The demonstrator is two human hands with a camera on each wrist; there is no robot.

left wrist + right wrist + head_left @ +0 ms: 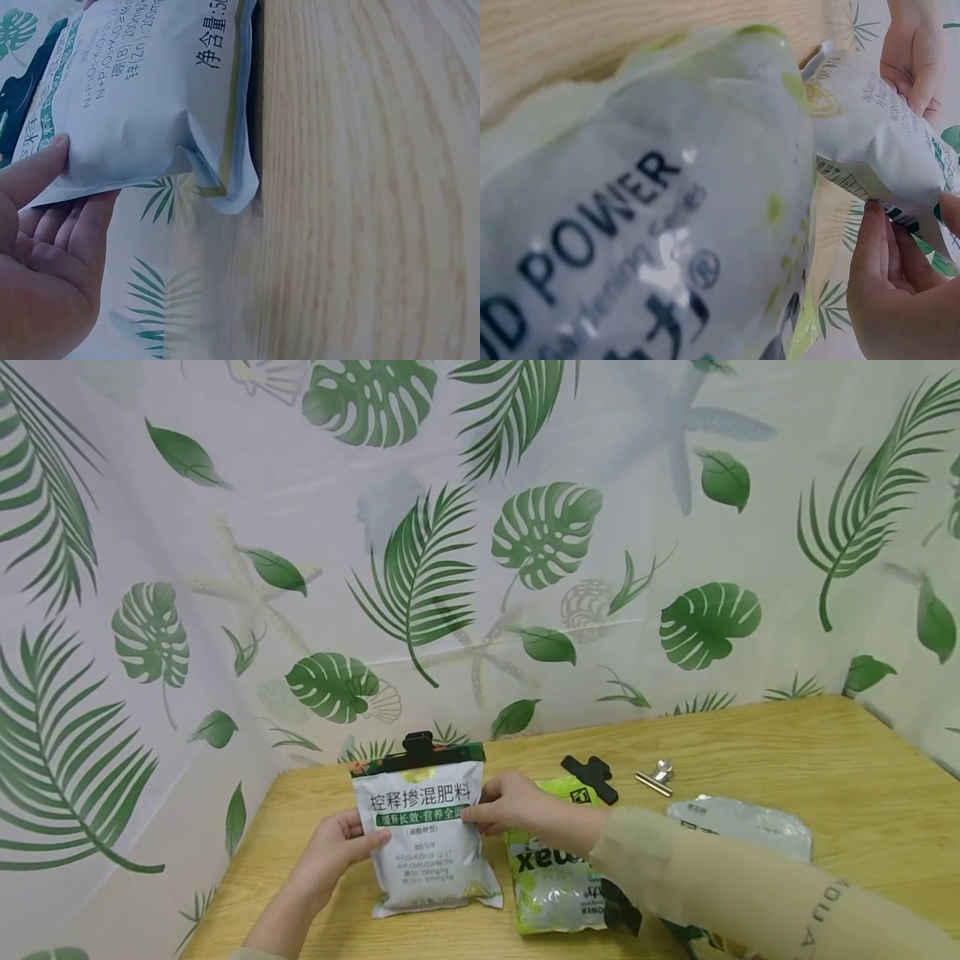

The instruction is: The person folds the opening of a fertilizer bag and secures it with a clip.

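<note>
A white fertilizer bag (423, 868) with dark Chinese print stands upright on the table, its folded green top pinched by a black clip (417, 747). My left hand (330, 856) grips the bag's left side, thumb on the front. On the opposite side, my right hand (517, 806) holds the edge between thumb and fingers. The left wrist view shows the left thumb (52, 154) on the bag's face and the other fingers behind it. Both hands appear around the bag in the right wrist view, partly behind a nearer green and clear bag (705, 187).
Right of the white bag lies the green bag (551, 902), with a black clip (592, 777) at its far end and another black piece at its near end. A silver clip (657, 777) and a grey bag (750, 822) lie further right. A leaf-print cloth (450, 568) covers the wall behind.
</note>
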